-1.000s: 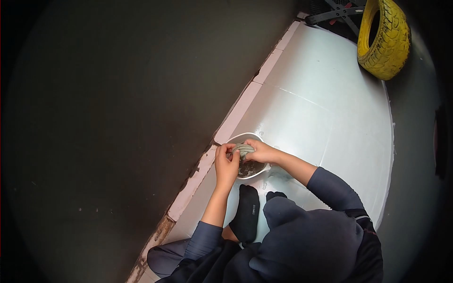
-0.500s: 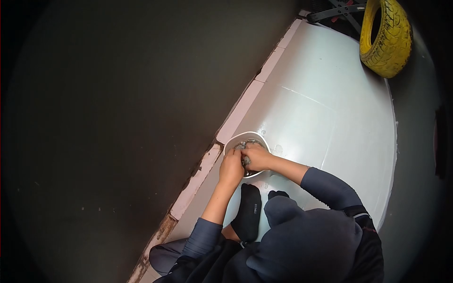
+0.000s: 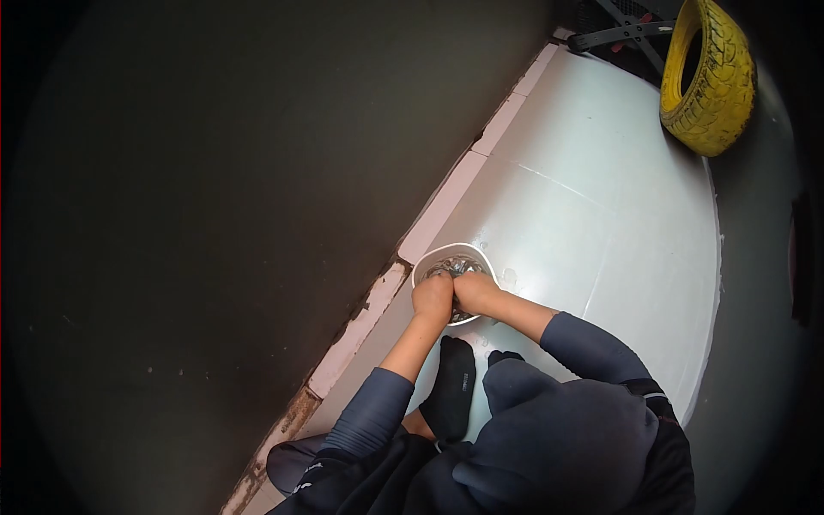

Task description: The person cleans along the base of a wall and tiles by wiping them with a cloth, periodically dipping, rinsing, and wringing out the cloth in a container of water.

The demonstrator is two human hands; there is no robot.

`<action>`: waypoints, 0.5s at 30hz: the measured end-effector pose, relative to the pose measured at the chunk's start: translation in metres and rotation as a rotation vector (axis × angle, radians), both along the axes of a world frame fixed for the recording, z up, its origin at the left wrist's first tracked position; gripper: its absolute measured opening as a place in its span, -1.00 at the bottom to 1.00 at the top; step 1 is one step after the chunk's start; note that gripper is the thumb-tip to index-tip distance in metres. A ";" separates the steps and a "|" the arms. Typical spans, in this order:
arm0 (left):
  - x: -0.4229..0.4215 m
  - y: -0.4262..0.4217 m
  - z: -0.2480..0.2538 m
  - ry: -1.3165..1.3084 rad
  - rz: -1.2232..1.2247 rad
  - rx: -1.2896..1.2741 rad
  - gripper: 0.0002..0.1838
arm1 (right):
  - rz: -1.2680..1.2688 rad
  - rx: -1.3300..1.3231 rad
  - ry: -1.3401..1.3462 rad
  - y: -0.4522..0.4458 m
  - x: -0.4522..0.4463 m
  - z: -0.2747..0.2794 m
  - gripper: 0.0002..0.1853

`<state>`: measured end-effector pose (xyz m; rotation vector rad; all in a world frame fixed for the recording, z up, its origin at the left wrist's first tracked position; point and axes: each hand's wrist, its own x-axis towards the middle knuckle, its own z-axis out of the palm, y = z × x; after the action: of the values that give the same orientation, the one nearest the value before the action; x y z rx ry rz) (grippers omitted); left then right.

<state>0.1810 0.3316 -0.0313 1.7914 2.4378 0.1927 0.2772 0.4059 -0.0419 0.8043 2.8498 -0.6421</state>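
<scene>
A white bucket point(image 3: 418, 265) stands on the pale floor in front of my feet, with shiny, rippled water point(image 3: 463, 257) and something dark inside. My left hand point(image 3: 433, 294) is closed inside the near left part of the rim. Knuckles almost touching it, my right hand point(image 3: 474, 292) is curled shut on the right. Between and beyond the fists shows a wet grey cloth point(image 3: 454, 268), gripped by both. Most of the cloth is hidden by my hands, and its lower part is in the bucket.
A yellow tyre point(image 3: 717, 94) leans at the far right, beside a black metal frame point(image 3: 622, 34). Along the left runs a worn tiled edge point(image 3: 438, 206), with a dark grey surface point(image 3: 215, 215) beyond. My feet in black socks point(image 3: 452, 386) are close to the bucket.
My fists have come closer together over the bucket, and the grey piece seen between them is now mostly covered. The whole view has shifted slightly.
</scene>
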 end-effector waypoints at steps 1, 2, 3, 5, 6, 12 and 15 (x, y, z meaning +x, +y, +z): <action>-0.001 0.000 0.000 -0.002 0.001 0.002 -0.89 | 0.001 0.002 -0.002 -0.001 0.000 0.002 -0.80; -0.002 0.000 0.001 0.012 -0.014 -0.013 -0.88 | -0.004 0.008 0.000 -0.002 0.000 0.004 -0.78; -0.002 0.000 0.001 0.026 -0.030 -0.029 -0.88 | -0.010 0.014 0.002 -0.003 0.000 0.004 -0.76; -0.004 0.000 0.000 0.020 -0.027 -0.046 -0.87 | -0.004 0.019 -0.006 -0.004 0.000 0.005 -0.76; -0.004 0.000 0.000 0.014 -0.024 -0.064 -0.86 | 0.001 0.024 -0.015 -0.005 -0.001 0.009 -0.76; -0.004 0.002 -0.002 0.017 -0.027 -0.088 -0.85 | -0.012 0.048 -0.134 -0.012 -0.002 0.030 -0.77; -0.002 0.004 -0.003 0.030 0.004 -0.104 -0.84 | -0.005 0.048 -0.153 -0.009 -0.002 0.024 -0.75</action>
<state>0.1790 0.3352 -0.0340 1.7587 2.4236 0.0384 0.2751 0.3964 -0.0177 0.8299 2.7346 -0.4911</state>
